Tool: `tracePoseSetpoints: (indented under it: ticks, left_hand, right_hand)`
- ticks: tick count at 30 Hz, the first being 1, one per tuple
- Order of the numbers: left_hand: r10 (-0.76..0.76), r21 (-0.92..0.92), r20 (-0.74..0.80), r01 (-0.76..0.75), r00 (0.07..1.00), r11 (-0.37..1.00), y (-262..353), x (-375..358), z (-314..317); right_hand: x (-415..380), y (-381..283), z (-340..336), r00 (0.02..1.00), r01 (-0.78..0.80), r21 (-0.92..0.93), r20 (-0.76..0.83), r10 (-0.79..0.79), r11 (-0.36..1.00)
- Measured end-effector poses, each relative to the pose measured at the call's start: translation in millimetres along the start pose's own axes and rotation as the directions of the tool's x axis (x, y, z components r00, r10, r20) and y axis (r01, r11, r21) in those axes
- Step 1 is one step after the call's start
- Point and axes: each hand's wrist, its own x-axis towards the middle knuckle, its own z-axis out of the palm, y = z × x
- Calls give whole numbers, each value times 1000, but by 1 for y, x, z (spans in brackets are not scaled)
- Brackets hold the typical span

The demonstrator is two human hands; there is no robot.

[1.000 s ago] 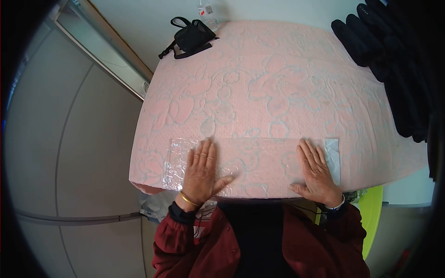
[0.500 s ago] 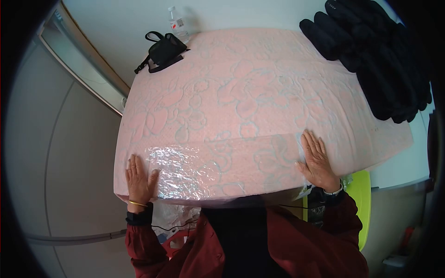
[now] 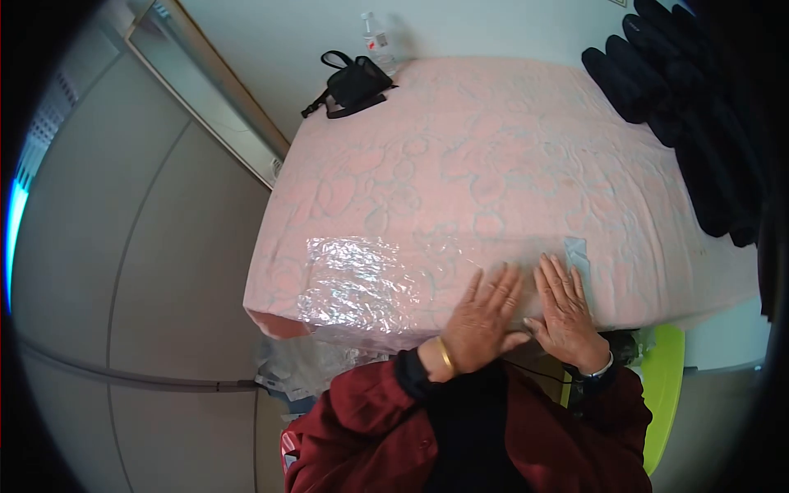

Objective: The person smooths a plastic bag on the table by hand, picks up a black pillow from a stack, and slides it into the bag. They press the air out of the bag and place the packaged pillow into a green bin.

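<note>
A clear plastic bag (image 3: 362, 275) lies flat and shiny along the near edge of a pink patterned cloth (image 3: 444, 156) that covers the table. My left hand (image 3: 485, 316), with a gold bracelet at the wrist, is over the right half of the bag, its fingers stretched out and slightly blurred. Close beside it, my right hand (image 3: 565, 316) rests flat at the bag's right end, fingers extended. A pale whitish strip (image 3: 578, 256) shows at that end, just beyond the right fingertips. Neither hand grips anything.
A black pouch (image 3: 357, 85) with straps and a clear bottle (image 3: 377, 43) stand at the far left. Black padded items (image 3: 686, 115) are piled at the far right. Below the near edge are crumpled plastic (image 3: 320, 366) and a lime-green container (image 3: 666, 394).
My left hand has moved from the bag's left end across to the right, next to my right hand. My right hand stays at the right end. The camera view has shifted.
</note>
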Motion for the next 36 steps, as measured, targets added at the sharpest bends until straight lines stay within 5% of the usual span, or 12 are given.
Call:
tracePoseSetpoints:
  ticks: [5, 14, 23, 27, 30, 31, 34, 36]
  left_hand:
    - [23, 14, 10, -23, 1000, 1000, -26, 2, 8]
    - [-398, 199, 22, 387, 917, 901, -119, -78, -53]
    - [-585, 358, -43, 559, 810, 748, -169, -135, -82]
    - [-704, 444, -33, 641, 710, 626, -168, -129, -102]
    - [-818, 499, 52, 694, 573, 519, -160, -118, -127]
    - [-812, 497, 52, 690, 581, 526, -161, -117, -126]
    - [-468, 411, -107, 468, 877, 783, -166, -117, -112]
    - [-465, 319, -87, 467, 881, 825, -172, -112, -105]
  right_hand:
    - [-4, 19, 0, 1000, -24, 12, 10, 24, 1000]
    - [-1, 20, -5, 995, -64, 12, 78, 63, 998]
    - [-1, 21, -6, 994, -72, 30, 89, 69, 997]
    - [-5, 31, -11, 999, -24, 84, 45, 20, 996]
    - [-15, 53, -19, 965, -103, 345, -191, 177, 933]
    - [-19, 58, -18, 963, -109, 341, -195, 184, 934]
    - [-27, 75, -9, 884, -270, 431, -243, 400, 861]
    - [-26, 69, -11, 889, -238, 463, -250, 384, 854]
